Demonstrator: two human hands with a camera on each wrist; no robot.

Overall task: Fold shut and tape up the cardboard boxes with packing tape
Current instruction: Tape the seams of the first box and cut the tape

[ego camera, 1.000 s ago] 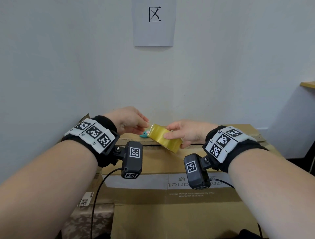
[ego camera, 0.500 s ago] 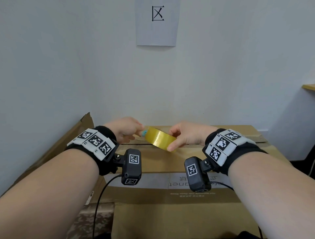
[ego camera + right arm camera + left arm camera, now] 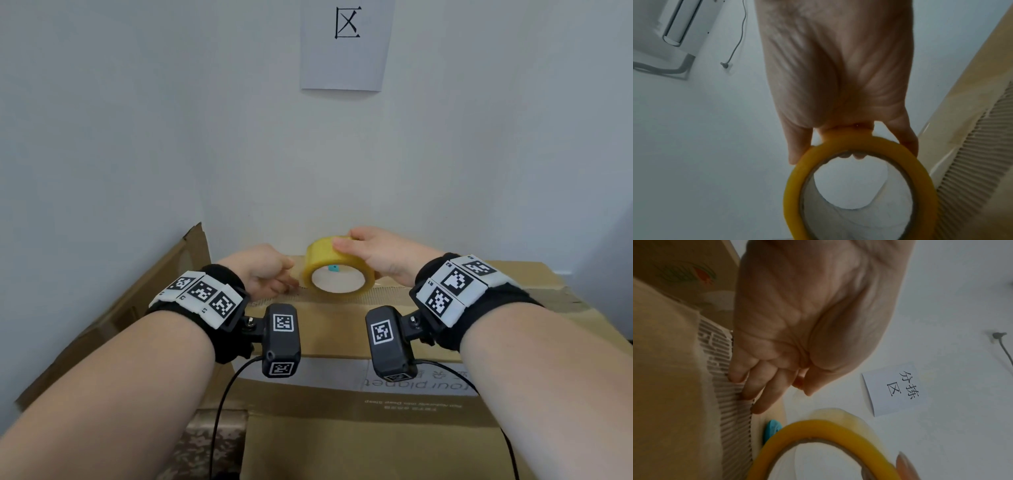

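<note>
A yellow packing tape roll (image 3: 337,270) stands on edge over the closed top of a large cardboard box (image 3: 342,339), with its core facing me. My right hand (image 3: 356,246) grips the roll from above, thumb on one side and fingers on the other; the right wrist view shows the roll (image 3: 857,186) under the right hand (image 3: 853,146). My left hand (image 3: 291,277) sits just left of the roll. In the left wrist view the left hand (image 3: 797,386) has curled fingers, its thumb and forefinger pinching a clear tape end, its other fingers on the flap's corrugated edge (image 3: 731,402).
A small teal object (image 3: 771,429) lies on the box top behind the roll. An open cardboard flap (image 3: 137,308) rises at the left. The white wall with a paper sign (image 3: 346,44) stands right behind the box. Camouflage-patterned material (image 3: 205,445) lies low at the front.
The right hand has lifted and turned the roll, so its core now faces me instead of its yellow band. The left hand stays at the roll's left side.
</note>
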